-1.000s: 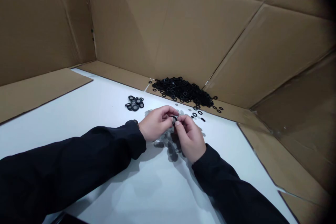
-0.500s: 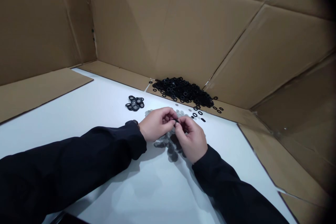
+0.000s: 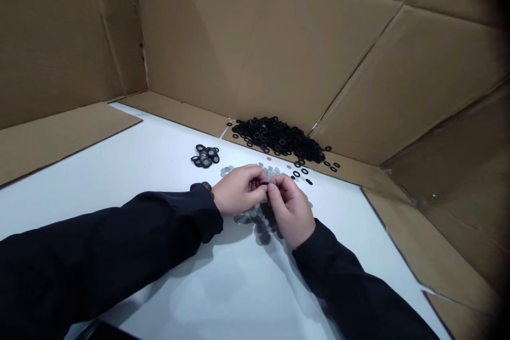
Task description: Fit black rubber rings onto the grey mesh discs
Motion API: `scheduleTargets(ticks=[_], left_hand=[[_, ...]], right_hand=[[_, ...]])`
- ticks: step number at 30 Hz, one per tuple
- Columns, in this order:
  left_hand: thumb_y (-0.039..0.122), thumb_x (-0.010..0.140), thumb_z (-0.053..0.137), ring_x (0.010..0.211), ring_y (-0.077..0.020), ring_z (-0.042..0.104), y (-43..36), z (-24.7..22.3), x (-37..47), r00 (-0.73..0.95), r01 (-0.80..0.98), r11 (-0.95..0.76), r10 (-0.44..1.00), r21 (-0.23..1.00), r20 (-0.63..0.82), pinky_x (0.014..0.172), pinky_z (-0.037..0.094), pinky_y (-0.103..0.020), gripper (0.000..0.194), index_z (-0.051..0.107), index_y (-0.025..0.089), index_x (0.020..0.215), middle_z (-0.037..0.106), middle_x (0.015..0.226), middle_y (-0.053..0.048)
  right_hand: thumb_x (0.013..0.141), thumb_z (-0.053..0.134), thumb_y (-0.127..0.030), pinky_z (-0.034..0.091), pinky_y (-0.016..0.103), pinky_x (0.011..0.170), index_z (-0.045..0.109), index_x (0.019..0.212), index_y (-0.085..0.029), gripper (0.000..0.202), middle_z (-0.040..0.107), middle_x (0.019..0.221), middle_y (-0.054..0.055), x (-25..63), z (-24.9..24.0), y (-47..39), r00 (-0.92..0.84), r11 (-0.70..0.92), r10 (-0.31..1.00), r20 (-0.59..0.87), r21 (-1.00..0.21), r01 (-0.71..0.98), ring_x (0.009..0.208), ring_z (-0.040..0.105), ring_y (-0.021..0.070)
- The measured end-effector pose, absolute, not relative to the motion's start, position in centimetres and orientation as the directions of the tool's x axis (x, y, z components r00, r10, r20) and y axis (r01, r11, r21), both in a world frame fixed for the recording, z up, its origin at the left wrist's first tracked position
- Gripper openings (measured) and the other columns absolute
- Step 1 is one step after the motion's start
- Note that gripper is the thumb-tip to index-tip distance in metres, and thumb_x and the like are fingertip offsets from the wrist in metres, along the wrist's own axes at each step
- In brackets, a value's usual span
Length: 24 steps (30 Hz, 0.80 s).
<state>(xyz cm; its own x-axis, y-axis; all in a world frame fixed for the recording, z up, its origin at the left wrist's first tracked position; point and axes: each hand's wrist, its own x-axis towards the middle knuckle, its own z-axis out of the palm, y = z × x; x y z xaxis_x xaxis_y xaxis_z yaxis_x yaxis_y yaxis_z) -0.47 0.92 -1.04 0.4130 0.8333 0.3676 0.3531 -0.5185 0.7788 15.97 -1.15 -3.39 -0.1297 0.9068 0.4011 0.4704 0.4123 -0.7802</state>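
Note:
A small black ring (image 3: 264, 184) is pinched between my left hand (image 3: 238, 191) and my right hand (image 3: 291, 209), fingertips nearly meeting. Most of the ring is hidden by the fingers, and whether a disc sits in it I cannot tell. Beneath both hands spreads a pile of thin grey translucent discs (image 3: 262, 234). Left of the hands lies a small heap of black rings with grey discs in them (image 3: 205, 157). Beyond the hands is a large heap of black rings (image 3: 279, 137), and a few loose rings (image 3: 305, 171) lie near its front edge.
Tall cardboard walls (image 3: 207, 37) stand around the back and sides of the white table (image 3: 167, 159). Cardboard strips (image 3: 71, 133) lie along the table's edges. At the bottom left a dark flat object (image 3: 105, 331) is partly in view.
The fingers of both hands have shifted slightly around the black ring, which now sits flatter between them. The heaps stay where they were.

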Motion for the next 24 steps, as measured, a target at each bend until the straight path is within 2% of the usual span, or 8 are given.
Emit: scheduleTargets(ticks=[7, 10, 13, 19, 24], left_hand=[[0.018, 0.079, 0.051, 0.066, -0.0119, 0.046, 0.88, -0.57, -0.45, 0.395, 0.333, -0.528, 0.831, 0.781, 0.393, 0.062, 0.037, -0.024, 0.006, 0.055, 0.018, 0.075, 0.052, 0.072, 0.002], [0.017, 0.079, 0.051, 0.068, -0.0126, 0.046, 0.93, -0.56, -0.46, 0.387, 0.336, -0.541, 0.826, 0.771, 0.411, 0.064, 0.037, -0.025, 0.005, 0.053, 0.018, 0.074, 0.051, 0.073, 0.002], [0.019, 0.08, 0.051, 0.069, -0.0131, 0.046, 0.88, -0.6, -0.5, 0.362, 0.354, -0.528, 0.838, 0.772, 0.408, 0.064, 0.037, -0.026, 0.005, 0.053, 0.018, 0.075, 0.052, 0.074, 0.001], [0.024, 0.085, 0.049, 0.068, -0.0124, 0.046, 0.76, -0.68, -0.46, 0.328, 0.287, -0.478, 0.863, 0.83, 0.384, 0.065, 0.039, -0.025, 0.008, 0.053, 0.018, 0.081, 0.053, 0.075, 0.001], [0.021, 0.081, 0.051, 0.067, -0.0117, 0.045, 0.81, -0.82, -0.42, 0.356, 0.297, -0.483, 0.856, 0.824, 0.374, 0.063, 0.038, -0.025, 0.005, 0.054, 0.017, 0.079, 0.051, 0.074, 0.002]], right_hand=[[0.092, 0.043, -0.035, 0.042, 0.033, 0.067, 0.049, 0.086, -0.022, 0.015, 0.057, 0.074, 0.003, 15.67, -2.76, -1.32, -0.13, 0.47, 0.856, 0.5, -0.649, 0.599, 0.071, 0.054, 0.0195], [0.091, 0.042, -0.034, 0.042, 0.034, 0.068, 0.048, 0.086, -0.022, 0.014, 0.056, 0.074, 0.003, 15.59, -2.66, -1.26, -0.126, 0.474, 0.848, 0.515, -0.629, 0.616, 0.071, 0.054, 0.0202], [0.092, 0.044, -0.035, 0.043, 0.033, 0.067, 0.05, 0.087, -0.022, 0.015, 0.057, 0.073, 0.002, 15.67, -2.79, -1.24, -0.109, 0.448, 0.866, 0.488, -0.662, 0.601, 0.07, 0.054, 0.0196], [0.093, 0.047, -0.039, 0.044, 0.03, 0.063, 0.054, 0.097, -0.022, 0.019, 0.059, 0.073, 0.001, 15.91, -3.33, -1.23, -0.129, 0.4, 0.915, 0.381, -0.821, 0.409, 0.064, 0.054, 0.016], [0.09, 0.053, -0.039, 0.044, 0.027, 0.059, 0.057, 0.094, -0.02, 0.019, 0.061, 0.076, 0.002, 16.03, -3.45, -1.12, -0.108, 0.42, 0.905, 0.412, -0.823, 0.382, 0.065, 0.054, 0.0154]])
